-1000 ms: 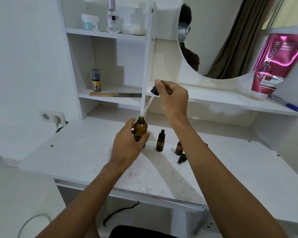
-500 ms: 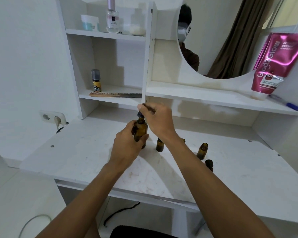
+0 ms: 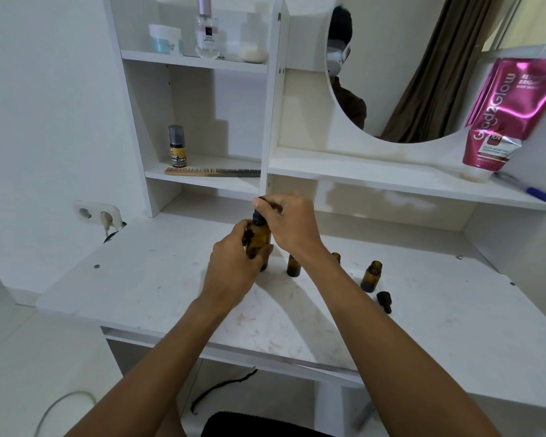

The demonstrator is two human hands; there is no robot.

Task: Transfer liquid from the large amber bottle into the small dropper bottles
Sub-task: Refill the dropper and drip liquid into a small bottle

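My left hand (image 3: 234,263) grips the large amber bottle (image 3: 259,239) upright on the white desk (image 3: 158,279). My right hand (image 3: 289,223) pinches the black dropper cap (image 3: 259,214) seated on that bottle's neck. Three small amber dropper bottles stand to the right: one (image 3: 293,267) partly behind my right wrist, one (image 3: 336,257) mostly hidden by my forearm, and an uncapped one (image 3: 372,275) further right. A loose black dropper cap (image 3: 384,301) lies beside the uncapped bottle.
Shelves rise behind the desk with a comb (image 3: 212,171), a small spray bottle (image 3: 177,146), a perfume bottle (image 3: 207,29) and a jar (image 3: 165,38). A pink tube (image 3: 511,118) and a blue pen (image 3: 536,193) rest on the right shelf. A wall socket (image 3: 98,212) sits at left.
My right hand came down from shelf height, lowering the dropper pipette fully into the large bottle. The cap now sits on the neck. My left hand kept holding the bottle.
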